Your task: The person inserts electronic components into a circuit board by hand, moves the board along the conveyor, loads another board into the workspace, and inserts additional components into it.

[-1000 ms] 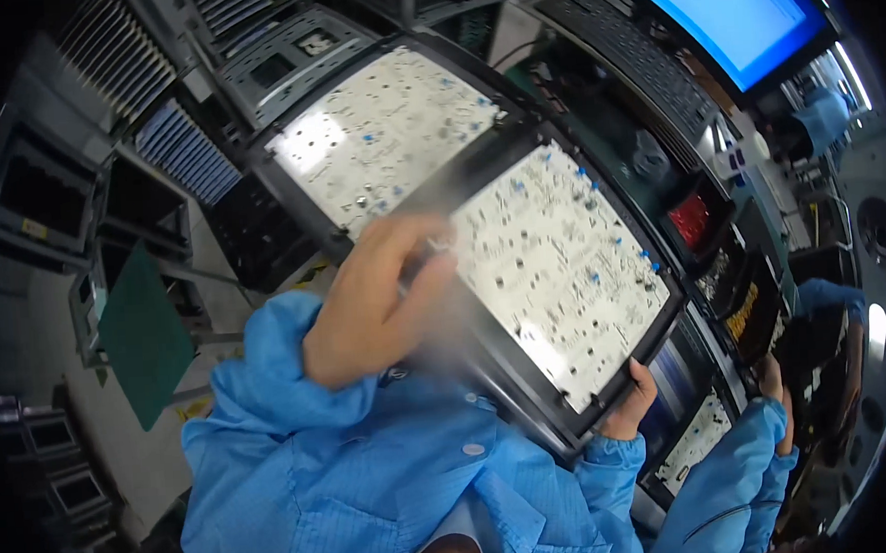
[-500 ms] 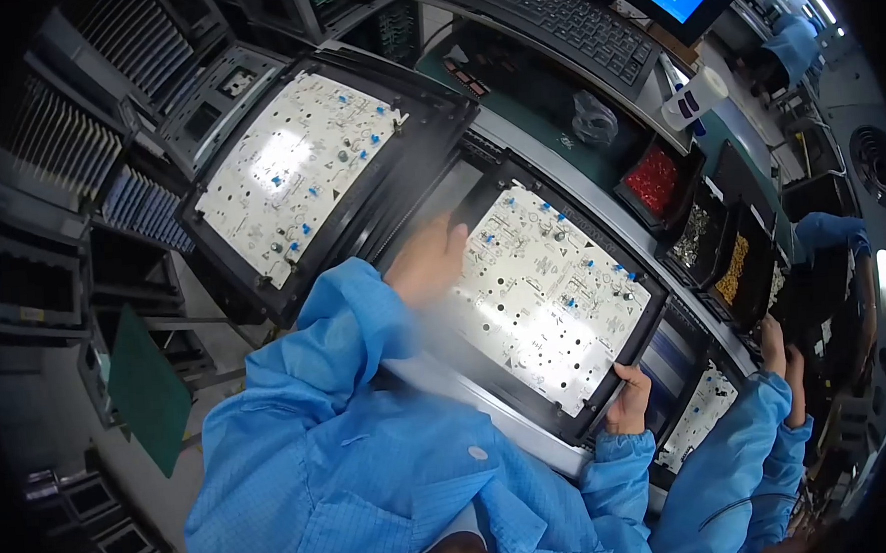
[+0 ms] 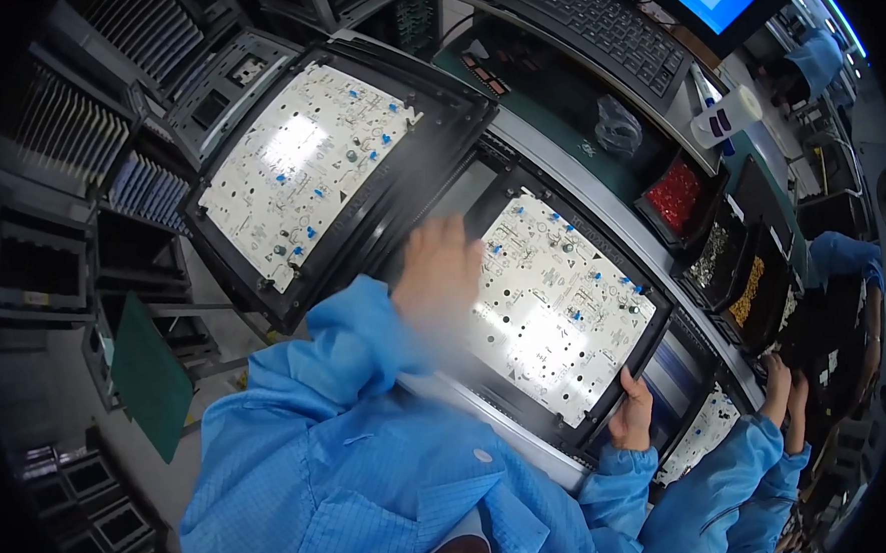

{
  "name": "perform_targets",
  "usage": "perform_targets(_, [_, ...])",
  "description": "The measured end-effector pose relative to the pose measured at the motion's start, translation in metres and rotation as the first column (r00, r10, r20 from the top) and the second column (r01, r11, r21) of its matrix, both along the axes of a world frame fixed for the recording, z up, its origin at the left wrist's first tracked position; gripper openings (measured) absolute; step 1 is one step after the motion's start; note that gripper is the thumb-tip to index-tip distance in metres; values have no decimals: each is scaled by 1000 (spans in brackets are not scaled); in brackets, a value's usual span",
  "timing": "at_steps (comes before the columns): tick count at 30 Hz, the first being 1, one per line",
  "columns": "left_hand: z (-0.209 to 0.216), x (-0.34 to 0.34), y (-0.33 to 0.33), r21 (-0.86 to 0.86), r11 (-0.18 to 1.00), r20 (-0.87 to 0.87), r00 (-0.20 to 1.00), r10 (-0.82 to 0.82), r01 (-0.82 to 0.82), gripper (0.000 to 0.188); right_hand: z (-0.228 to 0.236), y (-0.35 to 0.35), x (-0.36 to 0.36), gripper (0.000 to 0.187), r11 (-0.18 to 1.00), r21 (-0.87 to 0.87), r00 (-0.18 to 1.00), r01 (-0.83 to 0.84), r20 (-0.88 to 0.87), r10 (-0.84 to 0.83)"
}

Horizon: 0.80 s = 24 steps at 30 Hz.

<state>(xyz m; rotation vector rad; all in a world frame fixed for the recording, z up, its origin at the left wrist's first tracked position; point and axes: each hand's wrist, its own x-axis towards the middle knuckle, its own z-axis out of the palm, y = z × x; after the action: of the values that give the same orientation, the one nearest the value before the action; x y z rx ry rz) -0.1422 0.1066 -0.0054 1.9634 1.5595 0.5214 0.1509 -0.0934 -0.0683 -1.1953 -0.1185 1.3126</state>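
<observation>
Head view: circuit board (image 3: pixel 565 305) between left fingers (image 3: pixel 441 241) — grip unclear — and right fingers (image 3: pixel 630 387), closed on frame (image 3: pixel 520 401).

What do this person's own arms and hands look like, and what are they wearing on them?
Both arms are in long, loose light-blue sleeves, matching the blue jacket, whose cloth shows a fine grid. The right cuff looks gathered at the wrist. The right hand is ungloved; the left hand also looks bare, though blur hides its finer details.

A railed conveyor (image 3: pixel 672 373) bears black frames (image 3: pixel 595 411) with white circuit boards (image 3: pixel 565 305).
</observation>
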Motion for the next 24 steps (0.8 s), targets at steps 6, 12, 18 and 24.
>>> perform_targets(6, [118, 14, 46, 168, 910, -243, 911, -334, 379, 29, 101, 69, -37, 27, 998, -22, -107, -62, 994, 16])
perform_targets(12, [107, 17, 226, 308, 704, -903, 430, 4, 640, 22, 119, 276, -81, 26, 738, -102, -288, -668, 949, -129])
perform_targets(18, [0, -12, 366, 218, 901, -435, 864, -254, 375, 41, 62, 410, -102, 40, 795, -154, -191, -587, 980, 49])
perform_targets(24, [-15, 3, 376, 245, 847, -350, 858, -375, 471, 48, 32, 445, -115, 41, 840, -188, -340, -508, 940, 4])
